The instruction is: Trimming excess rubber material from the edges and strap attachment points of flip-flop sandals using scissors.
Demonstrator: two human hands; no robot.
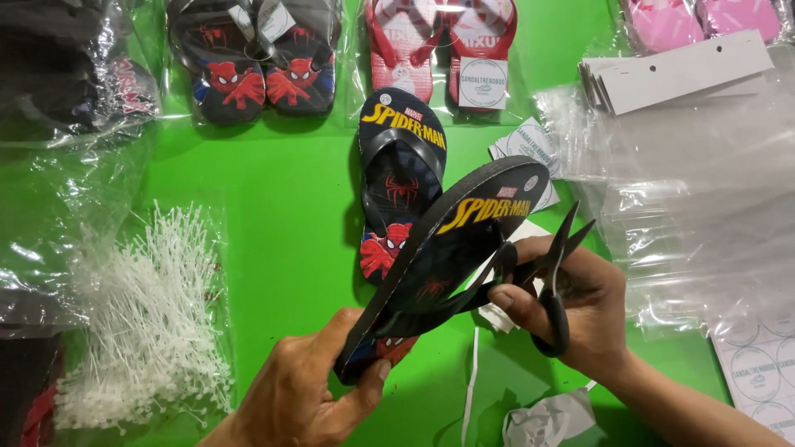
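The left hand (302, 393) is curled tight around the heel of a black flip-flop (451, 248), held tilted up over the green counter (273, 215). The right hand (580, 310) grips black scissors (551, 281) touching its strap. Bagged flip-flops (252, 58) line the far edge; round white labels (758, 372) lie at the right edge.

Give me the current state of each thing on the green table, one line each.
Left hand: gripping the heel of the tilted black flip-flop.
Right hand: holding black scissors, blades open, pointing up.
Second black flip-flop: lying flat, unbagged.
Red flip-flops: paired, bagged.
White plastic ties: loose heap.
Clear bags: stacked flat.
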